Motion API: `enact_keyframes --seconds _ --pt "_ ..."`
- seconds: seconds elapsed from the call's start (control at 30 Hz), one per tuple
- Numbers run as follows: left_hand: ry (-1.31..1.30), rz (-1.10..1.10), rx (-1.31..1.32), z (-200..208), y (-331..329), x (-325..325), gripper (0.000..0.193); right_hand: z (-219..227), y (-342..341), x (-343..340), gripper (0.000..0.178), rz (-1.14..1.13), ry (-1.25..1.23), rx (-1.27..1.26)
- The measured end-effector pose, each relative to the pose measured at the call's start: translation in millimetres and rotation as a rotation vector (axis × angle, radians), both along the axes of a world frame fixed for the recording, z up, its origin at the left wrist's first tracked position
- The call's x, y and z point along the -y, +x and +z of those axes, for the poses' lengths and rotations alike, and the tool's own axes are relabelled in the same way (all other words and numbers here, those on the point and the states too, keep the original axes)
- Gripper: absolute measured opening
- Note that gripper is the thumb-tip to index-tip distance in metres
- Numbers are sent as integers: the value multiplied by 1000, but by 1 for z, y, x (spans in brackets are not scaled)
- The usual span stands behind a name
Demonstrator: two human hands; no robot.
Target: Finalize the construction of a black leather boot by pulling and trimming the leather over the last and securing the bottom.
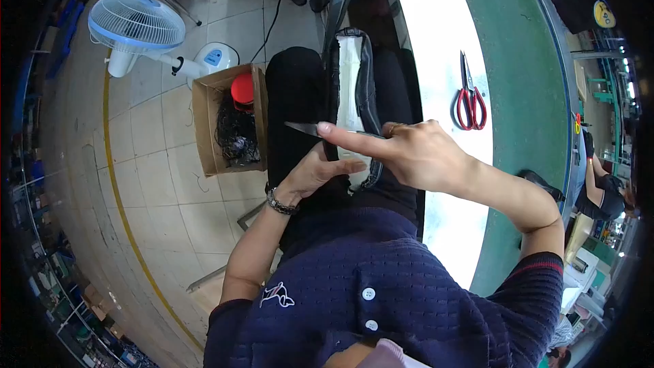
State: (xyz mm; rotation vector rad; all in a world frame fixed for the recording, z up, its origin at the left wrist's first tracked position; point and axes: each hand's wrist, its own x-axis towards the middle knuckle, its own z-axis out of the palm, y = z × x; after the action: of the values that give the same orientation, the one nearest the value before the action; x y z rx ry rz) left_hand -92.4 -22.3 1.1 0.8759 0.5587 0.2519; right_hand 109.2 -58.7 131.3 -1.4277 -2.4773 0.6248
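1. Shoe part (351,88): long dark piece with a white inner face, lying lengthwise along the person's lap, its far end pointing away from the body and its near end between the two hands.
2. Right hand (415,153): over the near end of the shoe part, holding scissors (303,128); index finger stretched straight toward the left along the blades, other fingers curled around the handles, which are hidden.
3. Scissors: grey blades pointing left, tip past the left edge of the shoe part, above the dark trousers.
4. Left hand (315,174): under and beside the near end of the shoe part, fingers pressed against its edge; whether they pinch it cannot be told. Beaded bracelet (280,203) on the wrist.
5. Table (524,95): green top with a shiny metal edge strip, to the person's right.
6. Red scissors (469,95): lying shut on the metal strip, well apart from both hands.
7. Cardboard box (228,119): on the tiled floor to the left of the lap, holding dark scraps and a red round item.
8. Fan (136,24): white and blue, on the floor beyond the box.
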Motion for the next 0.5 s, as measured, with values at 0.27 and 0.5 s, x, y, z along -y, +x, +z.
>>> enact_keyframes --seconds 0.27,0.5 --pt "-94 -44 -124 10 -1 -4 31 15 -12 23 82 207 -68 233" --pt "-47 -111 -149 6 1 -10 47 7 6 -15 84 70 -163 356"
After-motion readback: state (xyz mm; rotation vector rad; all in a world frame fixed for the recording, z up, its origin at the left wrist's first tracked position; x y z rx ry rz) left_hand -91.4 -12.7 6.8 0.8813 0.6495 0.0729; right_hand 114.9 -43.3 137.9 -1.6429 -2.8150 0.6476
